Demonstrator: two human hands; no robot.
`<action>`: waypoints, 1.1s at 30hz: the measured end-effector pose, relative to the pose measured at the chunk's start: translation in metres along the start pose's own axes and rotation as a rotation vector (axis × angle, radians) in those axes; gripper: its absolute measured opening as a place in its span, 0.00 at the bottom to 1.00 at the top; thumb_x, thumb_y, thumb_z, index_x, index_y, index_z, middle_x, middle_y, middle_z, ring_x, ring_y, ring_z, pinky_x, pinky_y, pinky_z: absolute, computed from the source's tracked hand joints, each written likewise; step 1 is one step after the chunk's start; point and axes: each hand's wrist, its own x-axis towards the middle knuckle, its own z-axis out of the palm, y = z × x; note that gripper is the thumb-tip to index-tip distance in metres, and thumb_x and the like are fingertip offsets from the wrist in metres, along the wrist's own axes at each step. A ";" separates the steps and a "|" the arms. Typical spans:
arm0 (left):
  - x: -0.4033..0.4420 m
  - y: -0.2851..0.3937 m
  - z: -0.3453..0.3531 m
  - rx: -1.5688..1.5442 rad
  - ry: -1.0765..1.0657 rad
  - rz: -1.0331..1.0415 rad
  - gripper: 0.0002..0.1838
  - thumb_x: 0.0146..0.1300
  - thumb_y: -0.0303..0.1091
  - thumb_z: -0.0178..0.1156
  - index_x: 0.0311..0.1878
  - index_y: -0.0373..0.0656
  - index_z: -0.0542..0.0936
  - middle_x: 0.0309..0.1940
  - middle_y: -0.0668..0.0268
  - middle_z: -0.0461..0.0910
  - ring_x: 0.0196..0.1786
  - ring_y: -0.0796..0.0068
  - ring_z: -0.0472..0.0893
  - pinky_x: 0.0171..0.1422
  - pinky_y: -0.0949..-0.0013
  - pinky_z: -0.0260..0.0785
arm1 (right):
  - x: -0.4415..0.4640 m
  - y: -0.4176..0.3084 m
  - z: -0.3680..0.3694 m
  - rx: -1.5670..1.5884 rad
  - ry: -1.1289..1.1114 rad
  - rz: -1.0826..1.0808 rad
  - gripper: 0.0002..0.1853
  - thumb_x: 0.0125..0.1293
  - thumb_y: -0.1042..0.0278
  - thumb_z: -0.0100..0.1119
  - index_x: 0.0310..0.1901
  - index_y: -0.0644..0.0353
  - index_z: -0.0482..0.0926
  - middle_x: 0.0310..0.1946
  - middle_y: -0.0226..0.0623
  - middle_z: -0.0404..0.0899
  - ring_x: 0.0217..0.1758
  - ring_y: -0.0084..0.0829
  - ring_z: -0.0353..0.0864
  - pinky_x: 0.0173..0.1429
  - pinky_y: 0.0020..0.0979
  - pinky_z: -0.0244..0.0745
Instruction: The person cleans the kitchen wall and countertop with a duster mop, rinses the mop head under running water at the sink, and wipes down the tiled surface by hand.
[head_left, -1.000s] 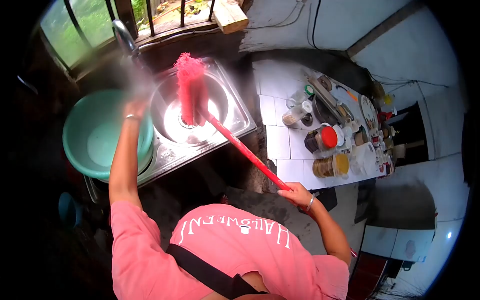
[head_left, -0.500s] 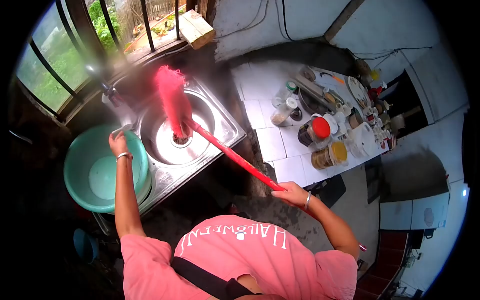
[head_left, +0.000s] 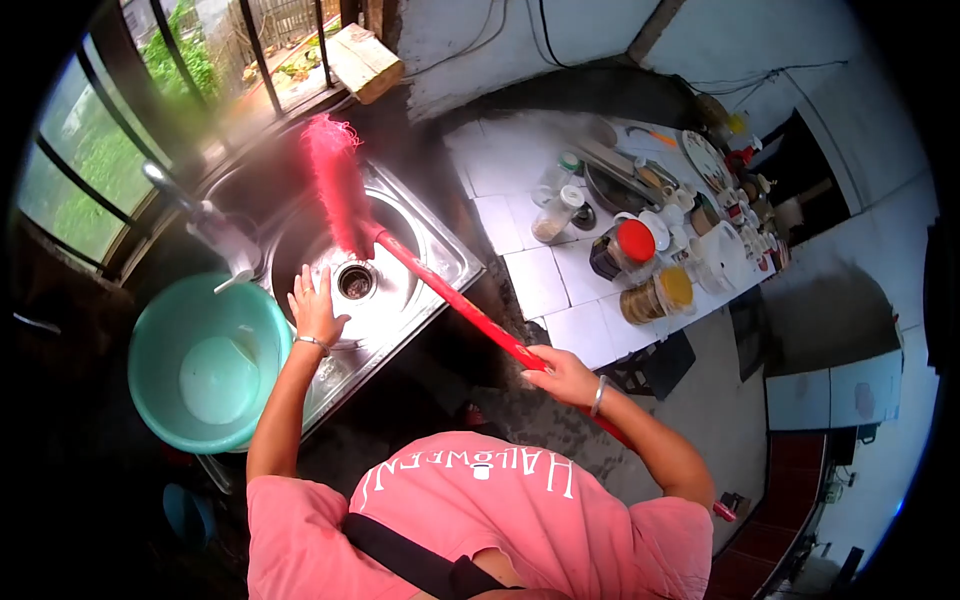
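We see the right hand [head_left: 562, 378] clamped round the red handle [head_left: 450, 297] of a brush, its fingers wrapped over the shaft, just beside the near left corner of the tiled worktop [head_left: 535, 285]. From that grip the handle slants up and leftward, crossing the front edge of the steel sink [head_left: 462, 268] near its right corner, and the shaggy pink-red brush head [head_left: 338, 190] hangs over the round basin, its frayed tip reaching toward the sink's back edge. We find the left hand [head_left: 318, 308] with nothing in its grasp, palm down, fingers a little spread and thumb held apart, over the near left rim of the basin, just beside the dark drain [head_left: 355, 282]; we cannot tell whether it touches the steel. Each wrist wears a silvery bangle. At the left end of the sink we see a green tub [head_left: 160, 350], with a blurred whitish bottle [head_left: 222, 238] between it and the tap [head_left: 170, 187]. On the worktop, a jar with a yellow lid [head_left: 650, 298] stands close to the near edge, and we notice a dark jar with a red lid [head_left: 630, 247] just behind it. Nearer the left edge stand a clear jar with a white lid [head_left: 556, 217] and one with a green lid [head_left: 558, 175], while a patterned plate [head_left: 707, 160] sits toward the far edge.
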 end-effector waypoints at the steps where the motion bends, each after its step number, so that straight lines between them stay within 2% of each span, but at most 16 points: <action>1: 0.000 0.007 0.001 -0.028 0.090 0.082 0.52 0.37 0.34 0.73 0.68 0.49 0.56 0.69 0.49 0.45 0.70 0.45 0.49 0.69 0.43 0.45 | 0.006 0.004 0.001 -0.046 0.008 -0.058 0.18 0.60 0.62 0.60 0.47 0.63 0.72 0.27 0.31 0.74 0.35 0.25 0.73 0.44 0.26 0.69; 2: -0.001 0.018 -0.002 -0.058 0.180 0.165 0.52 0.37 0.34 0.73 0.67 0.48 0.56 0.69 0.49 0.46 0.70 0.45 0.49 0.69 0.44 0.44 | 0.012 0.009 0.003 -0.092 0.017 -0.116 0.19 0.59 0.62 0.60 0.48 0.63 0.71 0.29 0.32 0.74 0.39 0.26 0.74 0.48 0.27 0.68; 3: -0.005 0.033 -0.006 -0.120 0.288 0.298 0.51 0.37 0.33 0.73 0.67 0.46 0.57 0.68 0.49 0.48 0.69 0.45 0.50 0.69 0.44 0.43 | 0.017 0.014 0.006 -0.158 0.031 -0.255 0.20 0.59 0.64 0.60 0.50 0.61 0.69 0.24 0.31 0.73 0.28 0.24 0.74 0.35 0.26 0.71; 6: -0.024 0.091 -0.026 -0.187 0.286 0.655 0.45 0.38 0.32 0.71 0.64 0.46 0.62 0.65 0.52 0.55 0.68 0.48 0.53 0.69 0.45 0.44 | 0.020 -0.019 -0.001 0.153 -0.261 0.187 0.18 0.60 0.65 0.59 0.49 0.59 0.68 0.19 0.28 0.69 0.17 0.19 0.68 0.20 0.24 0.66; 7: -0.035 0.111 -0.036 -0.155 0.238 0.754 0.41 0.40 0.32 0.69 0.63 0.46 0.64 0.65 0.53 0.56 0.67 0.49 0.55 0.69 0.45 0.45 | 0.023 -0.013 0.002 0.276 -0.302 0.136 0.17 0.60 0.66 0.58 0.49 0.58 0.67 0.16 0.25 0.65 0.11 0.15 0.62 0.11 0.21 0.56; 10: -0.042 0.156 -0.022 -0.066 0.219 0.999 0.34 0.46 0.36 0.64 0.60 0.47 0.67 0.60 0.52 0.62 0.65 0.54 0.60 0.70 0.45 0.45 | 0.035 -0.016 -0.007 0.379 -0.438 0.167 0.16 0.61 0.66 0.57 0.49 0.59 0.67 0.16 0.26 0.65 0.12 0.15 0.63 0.13 0.21 0.58; 11: -0.040 0.174 -0.019 -0.131 0.270 1.046 0.21 0.49 0.35 0.61 0.49 0.45 0.73 0.47 0.57 0.72 0.54 0.58 0.70 0.62 0.50 0.57 | 0.038 -0.011 -0.010 0.367 -0.452 0.154 0.18 0.60 0.66 0.58 0.50 0.59 0.67 0.17 0.26 0.65 0.12 0.16 0.64 0.13 0.21 0.59; 14: -0.030 0.200 -0.003 0.015 0.095 0.978 0.09 0.49 0.34 0.59 0.34 0.45 0.74 0.32 0.64 0.72 0.40 0.64 0.73 0.49 0.59 0.63 | 0.034 0.001 -0.036 0.027 -0.289 -0.063 0.22 0.57 0.65 0.59 0.53 0.57 0.67 0.19 0.32 0.71 0.15 0.26 0.72 0.19 0.29 0.67; 15: -0.024 0.212 0.004 -0.055 0.290 1.007 0.06 0.49 0.34 0.58 0.26 0.48 0.71 0.24 0.67 0.68 0.32 0.65 0.71 0.40 0.62 0.61 | 0.026 0.012 -0.050 -0.312 -0.068 -0.416 0.25 0.55 0.62 0.60 0.55 0.54 0.67 0.24 0.40 0.76 0.26 0.41 0.78 0.30 0.40 0.72; 18: -0.015 0.247 -0.001 -0.014 0.276 0.861 0.05 0.48 0.32 0.56 0.25 0.46 0.70 0.26 0.63 0.71 0.34 0.63 0.73 0.42 0.60 0.62 | -0.036 0.036 -0.115 -0.873 0.039 -0.235 0.25 0.55 0.57 0.62 0.54 0.50 0.68 0.28 0.41 0.78 0.32 0.44 0.79 0.34 0.39 0.72; 20: -0.013 0.275 -0.011 -0.033 0.309 0.803 0.08 0.46 0.33 0.60 0.24 0.45 0.70 0.26 0.62 0.72 0.34 0.61 0.73 0.42 0.60 0.62 | -0.085 0.056 -0.182 -0.968 0.037 -0.159 0.21 0.53 0.55 0.63 0.47 0.52 0.70 0.31 0.40 0.78 0.35 0.46 0.78 0.35 0.42 0.72; 22: -0.012 0.301 -0.018 -0.035 0.332 0.734 0.09 0.46 0.33 0.62 0.23 0.43 0.71 0.23 0.63 0.71 0.33 0.62 0.73 0.42 0.61 0.62 | -0.139 0.075 -0.256 -0.938 0.151 -0.204 0.15 0.55 0.55 0.60 0.36 0.55 0.72 0.27 0.40 0.77 0.33 0.47 0.78 0.36 0.44 0.70; 26: -0.017 0.375 -0.025 -0.019 0.366 0.770 0.09 0.49 0.33 0.62 0.24 0.43 0.72 0.23 0.63 0.72 0.31 0.63 0.72 0.42 0.62 0.61 | -0.231 0.110 -0.376 -0.857 0.231 0.198 0.15 0.52 0.55 0.65 0.25 0.58 0.75 0.20 0.37 0.76 0.24 0.38 0.77 0.31 0.36 0.70; 28: -0.012 0.415 -0.029 -0.091 0.397 0.854 0.10 0.44 0.31 0.63 0.25 0.43 0.70 0.24 0.63 0.69 0.33 0.62 0.71 0.43 0.62 0.60 | -0.261 0.129 -0.402 -0.498 0.113 0.487 0.15 0.52 0.57 0.67 0.23 0.59 0.76 0.15 0.32 0.74 0.18 0.27 0.74 0.26 0.31 0.68; 30: 0.010 0.447 -0.031 -0.088 0.513 0.898 0.10 0.44 0.31 0.63 0.27 0.44 0.71 0.26 0.63 0.69 0.35 0.62 0.71 0.45 0.62 0.60 | -0.279 0.134 -0.403 -0.364 0.000 0.514 0.15 0.52 0.58 0.67 0.22 0.59 0.75 0.14 0.28 0.71 0.16 0.20 0.70 0.22 0.28 0.65; 33: 0.042 0.492 -0.051 -0.048 0.545 0.784 0.18 0.43 0.30 0.64 0.41 0.44 0.73 0.39 0.60 0.71 0.46 0.59 0.70 0.56 0.58 0.59 | -0.292 0.143 -0.380 -0.280 0.233 0.336 0.15 0.53 0.58 0.67 0.22 0.59 0.74 0.14 0.27 0.70 0.15 0.20 0.69 0.20 0.27 0.63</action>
